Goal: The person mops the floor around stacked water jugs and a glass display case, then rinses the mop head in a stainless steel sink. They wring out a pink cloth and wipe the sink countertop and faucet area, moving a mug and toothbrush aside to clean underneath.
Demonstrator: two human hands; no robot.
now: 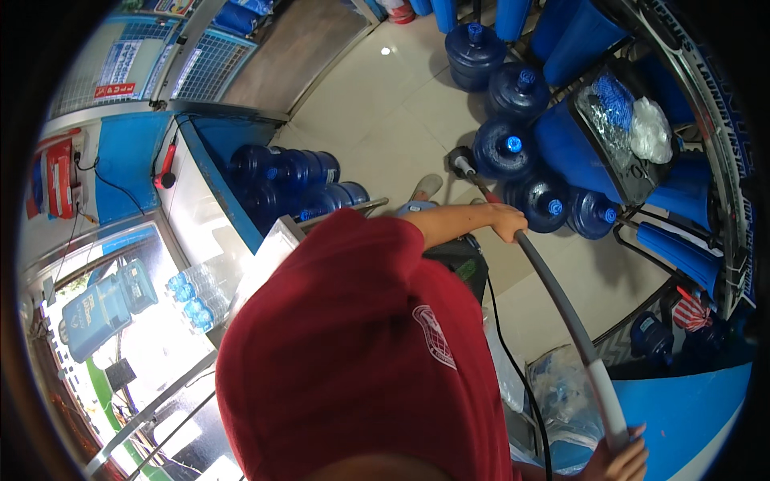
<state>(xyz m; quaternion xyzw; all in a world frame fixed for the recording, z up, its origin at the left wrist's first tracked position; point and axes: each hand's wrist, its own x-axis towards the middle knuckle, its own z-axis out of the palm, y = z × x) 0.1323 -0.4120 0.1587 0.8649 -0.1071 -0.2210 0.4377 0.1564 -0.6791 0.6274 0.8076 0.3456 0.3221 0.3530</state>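
Note:
A long grey pole (555, 284) runs from the lower right up toward the floor's middle. It has a paler grey section (605, 401), a reddish collar and a small dark head (460, 159) at its far end; I cannot tell what kind of tool it is. My left hand (507, 222) is closed round the pole partway along. At the lower right, my right hand (622, 458) wraps round the paler end, its fingers partly cut off by the rim. Beside the head stand several big blue water jugs (505, 150) with blue caps, upright on the tiles.
More blue jugs (293, 164) lie stacked under a counter (210, 156) at the left. Blue bins (573, 148) and a plastic bag (650, 128) stand at the right. A black cord (499, 321) hangs near my red shirt. Pale tiles (401, 88) cover the floor.

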